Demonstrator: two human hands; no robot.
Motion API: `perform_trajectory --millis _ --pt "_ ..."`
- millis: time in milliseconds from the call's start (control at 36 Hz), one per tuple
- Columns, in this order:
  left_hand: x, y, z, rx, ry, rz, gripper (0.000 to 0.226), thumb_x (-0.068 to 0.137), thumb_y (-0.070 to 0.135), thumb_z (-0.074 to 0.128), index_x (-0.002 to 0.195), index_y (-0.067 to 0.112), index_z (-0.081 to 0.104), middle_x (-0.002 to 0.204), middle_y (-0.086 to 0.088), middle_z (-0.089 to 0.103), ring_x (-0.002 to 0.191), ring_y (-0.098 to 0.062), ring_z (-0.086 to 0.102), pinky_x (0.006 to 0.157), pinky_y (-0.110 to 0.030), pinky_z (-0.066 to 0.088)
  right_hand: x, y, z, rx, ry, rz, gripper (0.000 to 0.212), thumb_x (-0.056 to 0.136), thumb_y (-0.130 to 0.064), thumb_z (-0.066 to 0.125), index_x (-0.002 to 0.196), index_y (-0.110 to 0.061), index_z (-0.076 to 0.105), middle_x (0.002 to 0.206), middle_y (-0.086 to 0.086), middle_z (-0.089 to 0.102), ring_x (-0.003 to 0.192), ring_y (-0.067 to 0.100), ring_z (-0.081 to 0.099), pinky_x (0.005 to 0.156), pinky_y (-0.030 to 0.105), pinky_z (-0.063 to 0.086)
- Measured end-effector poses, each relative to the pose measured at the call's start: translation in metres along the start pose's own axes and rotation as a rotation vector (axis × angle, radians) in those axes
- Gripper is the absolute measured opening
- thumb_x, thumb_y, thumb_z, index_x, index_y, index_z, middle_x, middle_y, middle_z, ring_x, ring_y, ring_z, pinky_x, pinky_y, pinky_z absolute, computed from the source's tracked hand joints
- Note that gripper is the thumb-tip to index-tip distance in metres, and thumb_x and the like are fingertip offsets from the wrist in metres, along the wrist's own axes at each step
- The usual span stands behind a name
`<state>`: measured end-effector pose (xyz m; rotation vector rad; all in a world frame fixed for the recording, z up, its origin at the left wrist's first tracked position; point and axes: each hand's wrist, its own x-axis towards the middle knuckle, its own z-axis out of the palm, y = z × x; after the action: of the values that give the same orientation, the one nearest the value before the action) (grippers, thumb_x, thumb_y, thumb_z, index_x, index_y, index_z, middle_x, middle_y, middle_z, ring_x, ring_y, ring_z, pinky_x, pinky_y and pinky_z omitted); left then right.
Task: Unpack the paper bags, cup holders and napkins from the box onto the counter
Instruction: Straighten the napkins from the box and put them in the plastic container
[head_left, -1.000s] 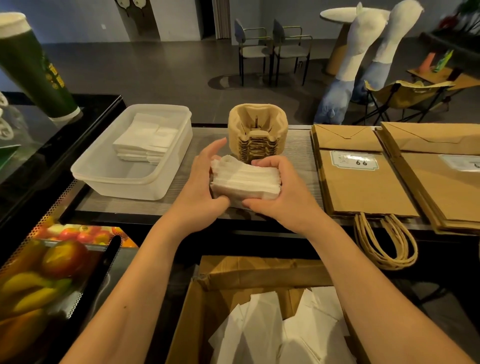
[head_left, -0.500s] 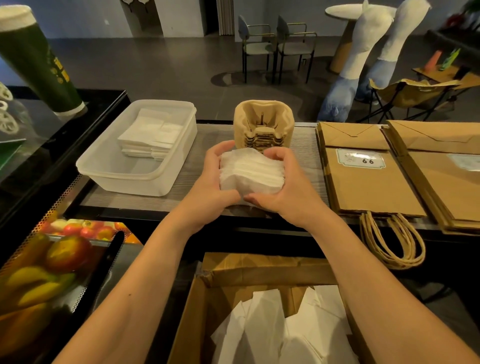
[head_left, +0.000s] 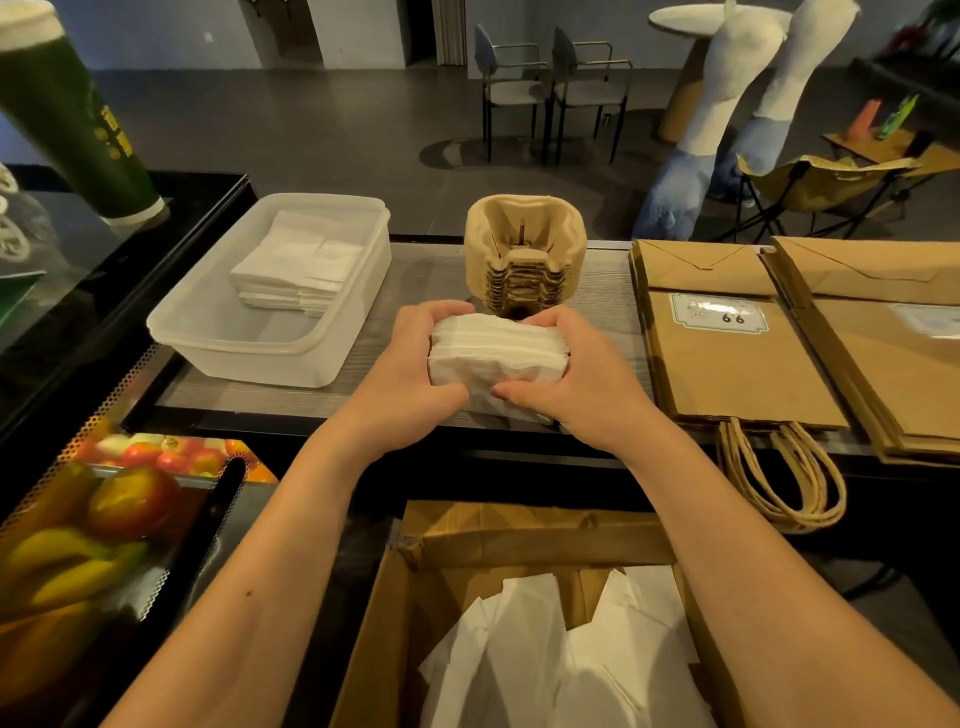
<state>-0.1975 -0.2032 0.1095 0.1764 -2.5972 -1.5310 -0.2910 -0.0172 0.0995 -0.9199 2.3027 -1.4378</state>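
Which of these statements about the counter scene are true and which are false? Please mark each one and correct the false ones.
1. Both hands hold the napkin stack. True: the left hand and the right hand grip its two sides.
2. The plastic tub holds no napkins. False: folded napkins lie in it.
3. The cup holders stand behind the held stack. True.
4. The paper bags lie left of the tub. False: they lie at the right end of the counter.

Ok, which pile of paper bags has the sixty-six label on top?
The left pile of paper bags, next to the cup holders; its handles hang over the counter edge. The right pile has a different label.
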Motion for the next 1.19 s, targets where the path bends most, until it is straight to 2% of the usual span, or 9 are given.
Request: perform_trajectory --millis 167,278,389,639,722,833,944,1083,1194 --pt "-0.001 -0.003 -0.006 0.042 -0.042 0.015 0.073 0.086 0.0 0.069 0.141 0.034 0.035 0.128 0.012 0.051 0.105 0.001 0.058 0.086 -0.022 0.055 -0.005 0.001 -0.005 -0.028 -0.031 -0.012 0.075 0.076 -0.027 0.09 0.135 -0.035 0.045 0.121 -0.023 0.051 0.11 -0.002 0.053 0.079 0.008 0.05" --pt "-0.002 -0.006 -0.011 0.111 -0.072 0.057 0.085 0.086 0.007 0.076 0.152 0.032 0.028 0.129 0.018 0.051 0.114 0.007 0.055 0.09 -0.01 0.047 -0.006 0.001 -0.008 -0.071 -0.036 -0.011 0.078 0.079 -0.024 0.088 0.142 -0.034 0.042 0.128 -0.017 0.05 0.116 0.004 0.051 0.085 0.014 0.048" --pt "-0.001 -0.01 -0.015 0.142 -0.077 0.08 0.083 0.086 0.01 0.078 0.151 0.033 0.033 0.132 0.027 0.048 0.12 0.01 0.052 0.097 -0.01 0.044 -0.008 0.001 -0.011 -0.095 -0.06 0.006 0.079 0.081 -0.026 0.086 0.144 -0.034 0.04 0.129 -0.018 0.048 0.114 0.002 0.049 0.081 0.013 0.048" --pt "-0.007 -0.005 -0.016 0.161 -0.045 0.086 0.071 0.084 0.01 0.08 0.136 0.042 0.045 0.126 0.029 0.054 0.119 0.015 0.05 0.091 -0.003 0.042 -0.015 -0.004 -0.009 -0.075 -0.091 0.013 0.061 0.089 -0.023 0.079 0.133 -0.04 0.04 0.116 -0.024 0.05 0.107 -0.006 0.048 0.081 0.013 0.041" --pt "-0.015 0.0 -0.019 0.147 -0.03 0.09 0.068 0.084 0.01 0.08 0.137 0.038 0.047 0.126 0.027 0.057 0.119 0.01 0.053 0.095 -0.009 0.047 -0.02 -0.013 -0.008 -0.094 -0.081 -0.006 0.058 0.09 -0.023 0.078 0.132 -0.039 0.043 0.117 -0.02 0.054 0.106 -0.005 0.05 0.08 0.013 0.041" --pt "-0.035 0.015 -0.025 0.005 -0.03 0.099 0.071 0.089 0.014 0.075 0.146 0.042 0.043 0.134 0.009 0.059 0.12 -0.006 0.061 0.097 -0.025 0.053 -0.029 -0.032 -0.01 -0.098 -0.104 -0.021 0.056 0.089 -0.027 0.078 0.13 -0.04 0.042 0.116 -0.019 0.057 0.105 -0.001 0.054 0.079 0.016 0.045" --pt "-0.057 0.037 -0.033 0.056 0.046 0.114 0.046 0.098 0.022 0.064 0.132 0.051 0.053 0.122 0.021 0.06 0.106 0.003 0.06 0.086 -0.015 0.051 -0.037 -0.055 -0.01 -0.114 -0.107 -0.029 0.054 0.087 -0.033 0.08 0.129 -0.037 0.045 0.112 -0.016 0.058 0.101 0.004 0.057 0.08 0.025 0.049" --pt "-0.078 0.048 -0.044 0.109 0.175 0.118 0.029 0.1 0.026 0.061 0.124 0.041 0.062 0.095 0.019 0.062 0.078 0.011 0.057 0.068 -0.004 0.042 -0.037 -0.087 -0.006 -0.157 -0.18 -0.005 0.054 0.086 -0.04 0.079 0.129 -0.034 0.047 0.11 -0.012 0.061 0.098 0.009 0.062 0.083 0.032 0.055" --pt "-0.089 0.047 -0.066 0.064 0.245 0.077 0.025 0.099 0.03 0.062 0.116 0.048 0.065 0.106 0.023 0.067 0.096 0.004 0.061 0.078 -0.008 0.049 -0.025 -0.114 -0.003 -0.065 -0.305 0.097 0.049 0.09 -0.037 0.075 0.13 -0.031 0.049 0.119 -0.005 0.062 0.108 0.015 0.061 0.096 0.037 0.055"
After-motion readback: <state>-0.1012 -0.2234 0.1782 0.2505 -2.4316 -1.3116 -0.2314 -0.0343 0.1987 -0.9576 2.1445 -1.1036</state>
